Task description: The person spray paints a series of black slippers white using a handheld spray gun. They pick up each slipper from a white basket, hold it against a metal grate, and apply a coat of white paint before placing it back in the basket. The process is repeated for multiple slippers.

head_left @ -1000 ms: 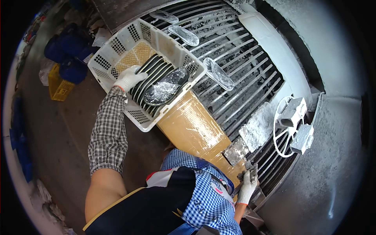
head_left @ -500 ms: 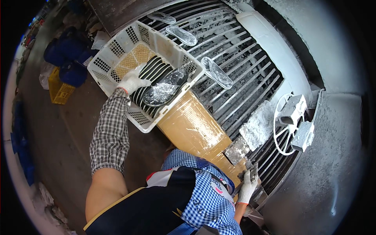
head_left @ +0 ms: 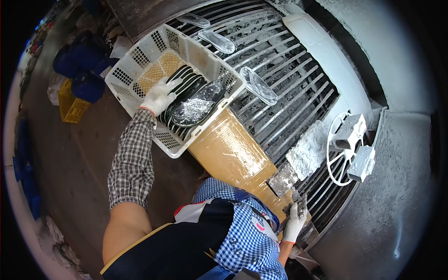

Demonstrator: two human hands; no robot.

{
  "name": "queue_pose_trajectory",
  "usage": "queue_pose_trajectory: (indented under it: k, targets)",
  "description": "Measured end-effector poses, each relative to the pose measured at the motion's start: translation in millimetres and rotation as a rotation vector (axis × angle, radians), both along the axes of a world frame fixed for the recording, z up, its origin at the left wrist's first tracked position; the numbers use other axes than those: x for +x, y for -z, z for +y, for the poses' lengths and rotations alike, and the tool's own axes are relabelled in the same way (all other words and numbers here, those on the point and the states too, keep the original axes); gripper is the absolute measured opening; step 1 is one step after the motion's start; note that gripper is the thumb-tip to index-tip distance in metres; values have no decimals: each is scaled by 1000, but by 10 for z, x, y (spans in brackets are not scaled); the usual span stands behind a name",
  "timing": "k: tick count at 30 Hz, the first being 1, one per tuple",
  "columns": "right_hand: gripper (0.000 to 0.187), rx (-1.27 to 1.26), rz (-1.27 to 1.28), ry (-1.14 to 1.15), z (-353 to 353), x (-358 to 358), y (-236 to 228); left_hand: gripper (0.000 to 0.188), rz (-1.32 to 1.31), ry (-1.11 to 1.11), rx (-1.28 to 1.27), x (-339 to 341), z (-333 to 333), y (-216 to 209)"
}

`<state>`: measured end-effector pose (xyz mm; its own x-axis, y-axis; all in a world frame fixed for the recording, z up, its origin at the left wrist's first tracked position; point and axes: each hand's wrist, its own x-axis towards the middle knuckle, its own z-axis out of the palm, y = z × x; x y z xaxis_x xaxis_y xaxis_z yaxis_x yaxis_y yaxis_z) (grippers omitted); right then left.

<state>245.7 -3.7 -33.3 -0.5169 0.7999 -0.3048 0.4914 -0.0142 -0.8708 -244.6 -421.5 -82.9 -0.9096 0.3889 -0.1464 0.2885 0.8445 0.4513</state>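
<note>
My left hand, in a white glove, rests on a row of dark, light-edged shoe soles inside a white plastic crate. Its fingers are spread and touch the soles' near-left ends. A larger dark sole in clear plastic wrap lies against the row. At the lower right, my gloved right hand is closed around a grey, dusty piece whose kind I cannot make out. It sits by the end of a brown taped board or carton.
Wrapped soles lie on dusty metal bars beyond the crate. A white-coated handwheel and powder-crusted blocks stand at right. Blue drums and a yellow crate sit on the floor at left.
My left hand has shifted slightly right along the soles, its fingers now spread apart. The far soles in the row look shifted. My right hand has hardly moved.
</note>
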Motion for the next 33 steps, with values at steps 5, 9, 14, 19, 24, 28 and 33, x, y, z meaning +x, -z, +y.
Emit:
queue_pose_trajectory:
  k: [5, 9, 14, 19, 24, 28, 33]
  targets:
    - [36, -7, 1, 23, 2, 43, 61, 53, 18, 45, -80, 8, -27, 124]
    - [36, -12, 18, 27, -26, 22, 44, 62, 22, 50, -135, 15, -3, 62]
    - [36, 21, -19, -11, 33, 120, 129, 92, -30, -106, -263, 59, 172, -48]
    - [33, -7, -13, 5, -50, 33, 21, 94, -94, -143, -359, 68, 318, -190]
    - [29, 0, -12, 60, -82, 0, -15, 89, 49, -252, -286, -35, 158, -42]
    - [28, -3, -1, 52, -11, 81, 52, 93, 97, -409, -23, -36, 4, -275]
    - [28, -8, 0, 54, -48, 58, 71, 63, -566, -321, 1021, 46, -176, -790]
